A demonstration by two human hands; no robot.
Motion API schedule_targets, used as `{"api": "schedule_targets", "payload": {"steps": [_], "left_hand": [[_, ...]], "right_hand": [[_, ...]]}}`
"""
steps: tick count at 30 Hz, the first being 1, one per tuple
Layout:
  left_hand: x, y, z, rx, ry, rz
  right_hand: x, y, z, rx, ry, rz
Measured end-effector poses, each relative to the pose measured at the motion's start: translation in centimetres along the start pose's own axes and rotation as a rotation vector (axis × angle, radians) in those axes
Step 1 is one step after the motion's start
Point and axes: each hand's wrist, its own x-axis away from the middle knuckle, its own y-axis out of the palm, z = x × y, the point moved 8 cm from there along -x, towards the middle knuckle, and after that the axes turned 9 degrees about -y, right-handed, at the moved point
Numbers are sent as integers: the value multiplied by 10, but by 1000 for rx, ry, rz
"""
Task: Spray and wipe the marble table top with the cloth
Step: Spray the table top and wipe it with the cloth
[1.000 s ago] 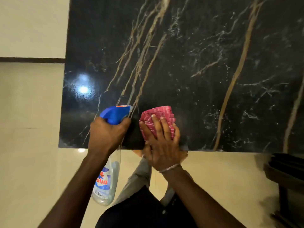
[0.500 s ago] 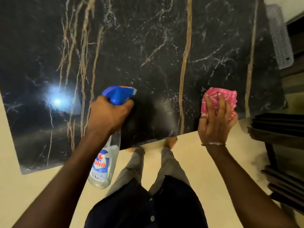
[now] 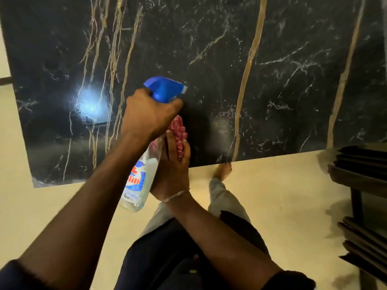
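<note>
The red checked soft cloth [image 3: 179,130] lies bunched on the black gold-veined marble surface [image 3: 272,70], just right of the clear blue-headed plastic spray bottle [image 3: 140,181]. Judged light and limp, so I hold it by flat pressure: my right hand [image 3: 172,170] presses it with extended fingers. My left hand [image 3: 146,116] has its fingers clenched around the bottle's neck.

Home room — marble table [image 3: 209,38], cream floor [image 3: 282,195], dark chair [image 3: 360,174]

I count one spray bottle [image 3: 142,174], one pink cloth [image 3: 179,130], one black table top [image 3: 209,49], two hands (left hand [image 3: 146,116], right hand [image 3: 171,170]).
</note>
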Motion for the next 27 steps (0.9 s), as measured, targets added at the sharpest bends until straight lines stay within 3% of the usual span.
{"api": "schedule_targets", "payload": {"steps": [4,7,13,19,23,27], "left_hand": [[5,5,0,-17,-30,59],[12,18,8,-26,-42,68],[22,62,44,-12,19,-40],[23,63,69,33,53,-46],[8,27,48,76,-12,38],[-12,-26,13,107,-106,114]], "right_hand": [[13,-8,29,-25,-152,54],[28,-30,85,25,-77,72],[76,-86,257,173,222,76],[123,-147,422,213,707,119],[94,-144,416,169,904,165],[5,-118,342,146,701,105]]}}
